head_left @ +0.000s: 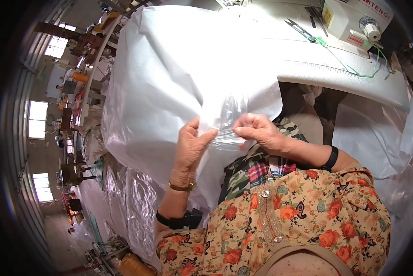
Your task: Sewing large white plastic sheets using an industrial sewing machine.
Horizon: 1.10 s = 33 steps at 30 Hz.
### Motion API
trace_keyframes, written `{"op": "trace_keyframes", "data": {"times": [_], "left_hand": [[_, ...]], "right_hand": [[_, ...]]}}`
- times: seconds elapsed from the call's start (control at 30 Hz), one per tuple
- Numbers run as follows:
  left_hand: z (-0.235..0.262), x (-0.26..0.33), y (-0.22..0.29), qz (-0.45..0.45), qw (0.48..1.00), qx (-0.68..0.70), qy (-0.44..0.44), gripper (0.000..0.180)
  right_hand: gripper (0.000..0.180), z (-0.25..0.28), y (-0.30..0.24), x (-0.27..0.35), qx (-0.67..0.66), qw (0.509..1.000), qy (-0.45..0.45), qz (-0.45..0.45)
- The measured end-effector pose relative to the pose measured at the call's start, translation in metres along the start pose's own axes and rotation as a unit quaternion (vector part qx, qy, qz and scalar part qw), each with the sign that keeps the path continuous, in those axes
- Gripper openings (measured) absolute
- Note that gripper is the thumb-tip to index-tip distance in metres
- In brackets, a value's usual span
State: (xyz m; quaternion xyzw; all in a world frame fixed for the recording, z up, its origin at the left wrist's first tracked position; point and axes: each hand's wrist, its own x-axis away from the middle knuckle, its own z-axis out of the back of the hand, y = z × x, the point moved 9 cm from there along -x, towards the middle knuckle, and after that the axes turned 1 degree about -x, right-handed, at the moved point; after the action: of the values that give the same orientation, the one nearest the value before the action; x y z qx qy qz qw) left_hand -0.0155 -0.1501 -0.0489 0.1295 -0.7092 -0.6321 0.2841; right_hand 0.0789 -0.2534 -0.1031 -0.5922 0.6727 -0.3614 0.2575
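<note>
A large white plastic sheet (156, 92) spreads over the table and hangs down over my lap. Between my hands runs a strip of clear, wrinkled film (227, 112) along the sheet. My left hand (192, 145) pinches the sheet beside this strip, thumb against the fingers. Just to its right, my right hand (261, 133) has thumb and forefinger pressed together on the clear film, its lower fingers slightly blurred. Bright glare washes out the sheet beyond my hands.
A white sewing machine (358, 23) stands at the far right. Small scissors (300, 30) and green thread (320, 41) lie near it on the pale machine table (280, 50). More white sheeting (367, 133) hangs at right. Crumpled clear plastic (142, 211) lies at lower left.
</note>
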Motion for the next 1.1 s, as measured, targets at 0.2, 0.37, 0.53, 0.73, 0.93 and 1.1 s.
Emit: {"op": "trace_keyframes", "data": {"times": [0.2, 0.37, 0.53, 0.73, 0.93, 1.1], "left_hand": [[0.029, -0.008, -0.009, 0.009, 0.998, -0.051, 0.019, 0.030], [0.021, -0.013, -0.015, 0.016, 0.999, -0.042, 0.022, 0.028], [0.016, -0.009, -0.009, 0.019, 0.999, -0.037, 0.018, 0.026], [0.012, -0.009, 0.001, 0.001, 1.000, 0.006, -0.006, 0.029], [0.020, -0.012, -0.002, -0.003, 1.000, 0.005, -0.015, 0.031], [0.023, -0.013, -0.006, -0.006, 1.000, -0.014, -0.023, 0.031]], "right_hand": [[0.012, 0.005, -0.021, 0.030, 0.042, 0.999, -0.011, -0.005], [0.014, 0.002, -0.033, 0.031, 0.059, 0.997, -0.018, 0.050], [0.025, 0.030, -0.032, 0.026, 0.069, 0.980, 0.172, 0.076], [0.021, 0.005, -0.023, 0.017, 0.040, 0.998, 0.040, 0.029], [0.021, 0.011, -0.035, 0.033, 0.041, 0.998, 0.046, 0.023], [0.022, 0.007, -0.047, 0.035, 0.061, 0.993, 0.016, 0.099]]}}
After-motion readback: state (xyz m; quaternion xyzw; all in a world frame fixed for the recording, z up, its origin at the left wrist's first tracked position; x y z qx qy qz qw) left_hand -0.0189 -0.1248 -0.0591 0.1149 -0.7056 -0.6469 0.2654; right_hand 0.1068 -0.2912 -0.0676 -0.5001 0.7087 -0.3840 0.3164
